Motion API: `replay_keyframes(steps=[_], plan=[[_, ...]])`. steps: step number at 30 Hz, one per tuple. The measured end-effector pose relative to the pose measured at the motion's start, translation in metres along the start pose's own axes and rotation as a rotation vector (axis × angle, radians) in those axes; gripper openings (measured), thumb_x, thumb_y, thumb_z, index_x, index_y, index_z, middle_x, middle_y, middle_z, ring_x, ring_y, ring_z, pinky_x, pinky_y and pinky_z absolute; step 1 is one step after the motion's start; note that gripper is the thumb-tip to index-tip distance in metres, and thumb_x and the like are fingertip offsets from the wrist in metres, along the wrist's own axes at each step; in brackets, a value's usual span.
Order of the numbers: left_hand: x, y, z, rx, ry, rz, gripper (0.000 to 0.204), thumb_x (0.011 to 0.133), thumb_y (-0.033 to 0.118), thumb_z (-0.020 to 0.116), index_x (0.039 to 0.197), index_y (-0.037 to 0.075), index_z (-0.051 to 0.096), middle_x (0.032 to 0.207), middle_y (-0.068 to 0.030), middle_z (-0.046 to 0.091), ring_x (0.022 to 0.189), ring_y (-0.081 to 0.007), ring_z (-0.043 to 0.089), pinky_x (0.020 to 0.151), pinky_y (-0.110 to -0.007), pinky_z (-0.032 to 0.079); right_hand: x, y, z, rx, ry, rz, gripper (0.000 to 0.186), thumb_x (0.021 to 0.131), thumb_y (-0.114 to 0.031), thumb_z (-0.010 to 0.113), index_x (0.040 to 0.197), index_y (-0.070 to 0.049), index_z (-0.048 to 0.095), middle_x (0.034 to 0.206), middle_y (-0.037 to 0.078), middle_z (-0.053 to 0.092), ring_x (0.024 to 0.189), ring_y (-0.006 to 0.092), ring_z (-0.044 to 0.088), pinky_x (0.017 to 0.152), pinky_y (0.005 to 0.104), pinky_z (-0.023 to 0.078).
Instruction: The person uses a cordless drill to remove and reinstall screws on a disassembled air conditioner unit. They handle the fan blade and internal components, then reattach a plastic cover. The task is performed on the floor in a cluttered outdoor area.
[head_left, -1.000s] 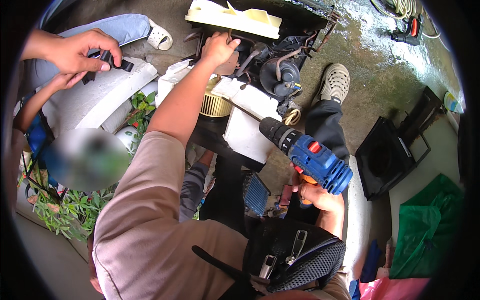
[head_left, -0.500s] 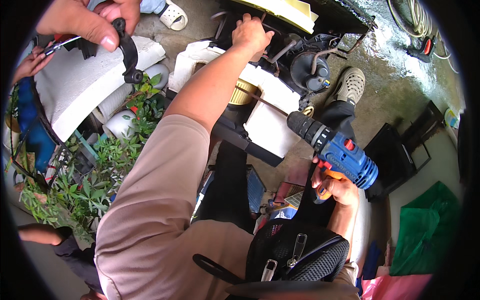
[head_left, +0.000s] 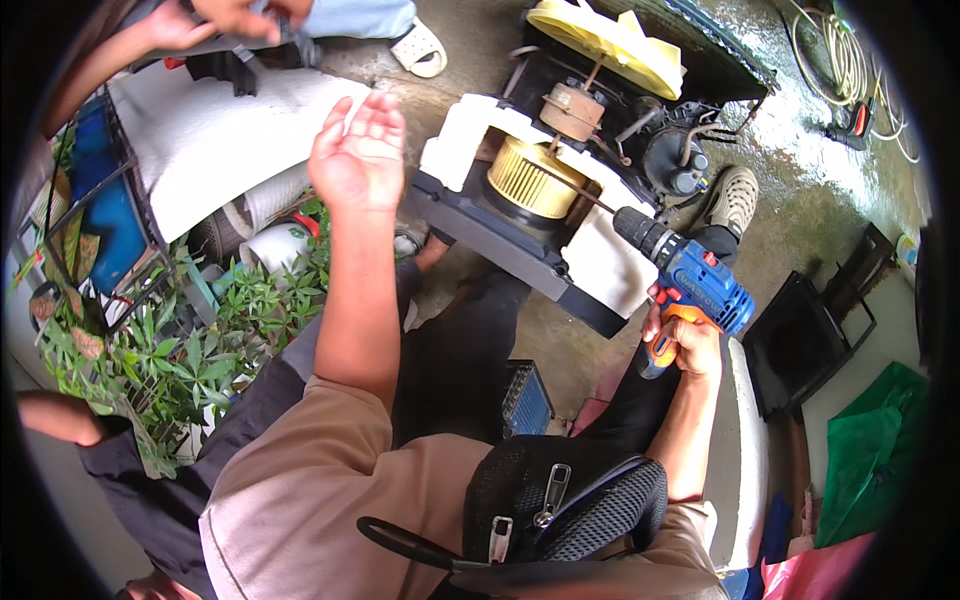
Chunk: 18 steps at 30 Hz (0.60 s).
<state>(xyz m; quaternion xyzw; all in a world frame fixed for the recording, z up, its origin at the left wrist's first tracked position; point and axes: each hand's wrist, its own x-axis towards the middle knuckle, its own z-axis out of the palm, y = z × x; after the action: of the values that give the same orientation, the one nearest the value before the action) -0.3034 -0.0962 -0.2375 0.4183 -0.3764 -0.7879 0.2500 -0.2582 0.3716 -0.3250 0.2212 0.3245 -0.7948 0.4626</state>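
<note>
**Right hand [head_left: 688, 340] loaded, left hand [head_left: 360, 150] empty**

From my remote post I record the right hand wrapped around a blue cordless drill with an orange pistol grip [head_left: 705, 285]. Its long, thin, dark metal shaft [head_left: 590, 197] crosses above the cream ribbed plastic blower wheel [head_left: 535, 180]; whether the tip touches anything, I cannot tell. I judge the drill is held out to the right so the shaft clears the white blocky housing [head_left: 620, 260] around the wheel.

The left hand is raised, palm up, fingers extended, holding nothing. It may be gesturing or waiting to receive; I cannot determine which.

The wheel sits in the housing, before a rusty round motor [head_left: 572, 112] and a pale-yellow fan [head_left: 610, 45]. A long dark-grey plastic rail [head_left: 500, 240] bars the near side. To the left, a curved white panel [head_left: 230, 120] and leafy green plants [head_left: 260, 290] crowd the space; a co-worker's hands [head_left: 240, 15], blurred, work beyond the panel. A black mesh bag [head_left: 580, 500] blocks my view of the lap.
</note>
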Motion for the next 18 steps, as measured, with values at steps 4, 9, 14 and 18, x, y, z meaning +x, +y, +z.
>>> replay_keyframes(steps=[4,9,14,18], plan=[[0.021,0.043,0.002,-0.010,-0.005,0.165,0.045,0.080,0.006,0.061,0.122,-0.009,0.057,0.133,-0.0381,0.055,0.135,-0.0550,0.050,0.118,-0.063,0.042,0.019,0.027,0.005,-0.045,0.021,-0.100,0.048,0.070,0.003,0.062,0.118,0.005,0.059,0.116,0.018,0.064,0.073,0.0243,0.066,0.067,0.0402,0.060],[0.042,0.089,0.040,0.347,-0.473,0.190,0.040,0.098,0.022,0.062,0.126,-0.006,0.063,0.132,-0.0298,0.062,0.133,-0.0509,0.054,0.117,-0.060,0.043,0.036,0.064,0.003,-0.118,0.031,-0.005,0.056,0.068,0.003,0.059,0.124,0.007,0.060,0.087,0.013,0.067,0.070,0.0249,0.067,0.067,0.0397,0.058],[0.077,0.104,0.134,0.288,-0.673,0.095,0.026,0.098,0.015,0.066,0.117,-0.003,0.065,0.125,-0.0242,0.066,0.124,-0.0459,0.060,0.108,-0.056,0.050,0.036,0.065,-0.001,-0.141,0.064,0.032,0.058,0.068,0.000,0.060,0.125,0.010,0.060,0.082,0.014,0.067,0.068,0.0266,0.067,0.066,0.0392,0.057],[0.096,0.122,0.210,0.049,-0.376,-0.189,0.038,0.099,0.015,0.060,0.120,-0.014,0.048,0.127,-0.0297,0.056,0.127,-0.0488,0.055,0.109,-0.053,0.050,0.041,0.057,0.001,-0.074,0.025,0.000,0.056,0.067,0.003,0.057,0.123,0.009,0.060,0.074,0.015,0.066,0.065,0.0289,0.067,0.064,0.0405,0.057]])
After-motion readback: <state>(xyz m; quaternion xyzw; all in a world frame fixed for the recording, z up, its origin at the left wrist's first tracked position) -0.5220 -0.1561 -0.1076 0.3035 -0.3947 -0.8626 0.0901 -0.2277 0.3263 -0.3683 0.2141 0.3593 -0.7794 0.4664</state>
